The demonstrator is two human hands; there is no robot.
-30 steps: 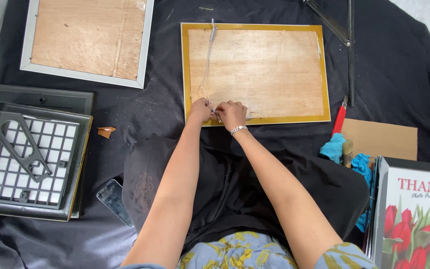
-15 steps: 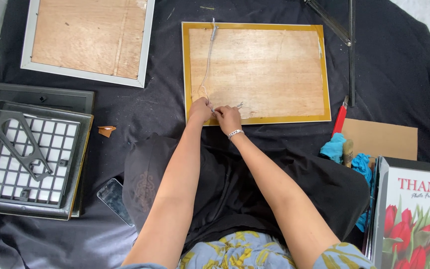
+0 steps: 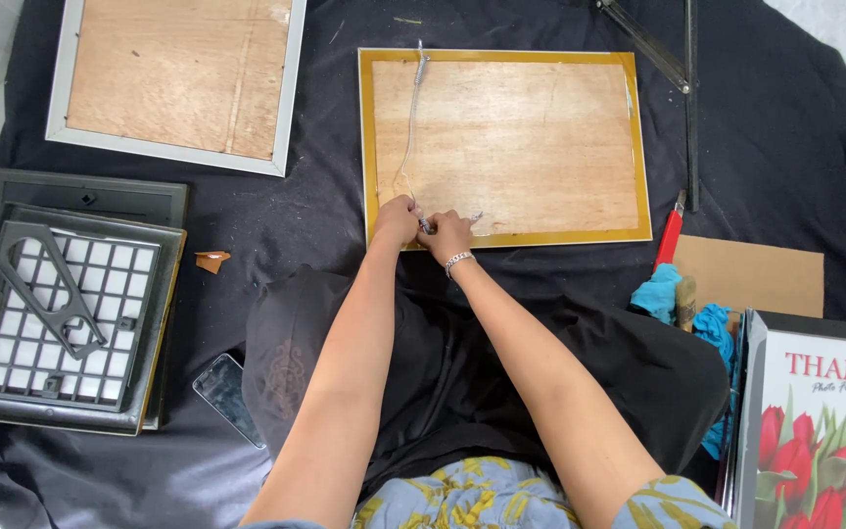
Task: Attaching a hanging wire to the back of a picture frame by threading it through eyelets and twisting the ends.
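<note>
A gold-edged picture frame (image 3: 638, 147) lies face down on black cloth, its plywood back up. A thin hanging wire (image 3: 409, 118) runs down the frame's left side from a fastener near the top edge. My left hand (image 3: 396, 219) and my right hand (image 3: 447, 235) meet at the frame's near edge, left of its middle. Both pinch the lower end of the wire between their fingertips, and a short wire tail sticks out to the right of my right hand. A bracelet circles my right wrist.
A silver-edged frame (image 3: 173, 78) lies face down at the far left. Dark stacked frames with a stand (image 3: 61, 304) sit at the left, a phone (image 3: 227, 392) beside my knee. At the right lie a red-handled knife (image 3: 670, 233), brown card (image 3: 751, 274), blue rags, a tulip-printed frame (image 3: 820, 421) and black bars.
My right hand slid a little left along the frame's near edge, closer to my left hand. The wire tail now shows to its right. The left hand stayed put.
</note>
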